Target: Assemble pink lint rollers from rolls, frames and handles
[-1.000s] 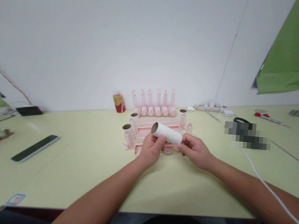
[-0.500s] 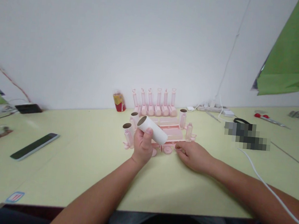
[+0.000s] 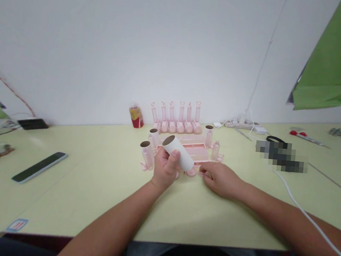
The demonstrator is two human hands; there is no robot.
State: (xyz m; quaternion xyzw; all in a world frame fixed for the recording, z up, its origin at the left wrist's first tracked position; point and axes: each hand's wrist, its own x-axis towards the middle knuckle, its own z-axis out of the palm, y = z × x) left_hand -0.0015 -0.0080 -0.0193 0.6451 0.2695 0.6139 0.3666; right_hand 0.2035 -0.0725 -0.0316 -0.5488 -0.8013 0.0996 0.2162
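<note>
My left hand (image 3: pixel 167 165) is wrapped round a white cardboard tube (image 3: pixel 180 152), held tilted with its hollow end up to the left. My right hand (image 3: pixel 221 178) rests on the table by the front edge of a pink tray (image 3: pixel 201 162), fingers curled; whether something is pinched in them is hidden. Around the tray stand small pink clear bottles (image 3: pixel 215 151), some with a white cardboard tube (image 3: pixel 145 145) over the top. A round pink disc (image 3: pixel 191 172) lies between my hands, partly under the held tube.
Several pink bottles with ring tops (image 3: pixel 181 113) stand along the wall, beside a red and yellow package (image 3: pixel 136 117). A phone-like slab (image 3: pixel 40 167) lies left. To the right are a power strip (image 3: pixel 236 124), a white cable (image 3: pixel 297 207) and red-handled scissors (image 3: pixel 303 135).
My left hand has moved slightly to the right with the cardboard tube, which now covers more of the pink disc. My right hand has stayed almost still.
</note>
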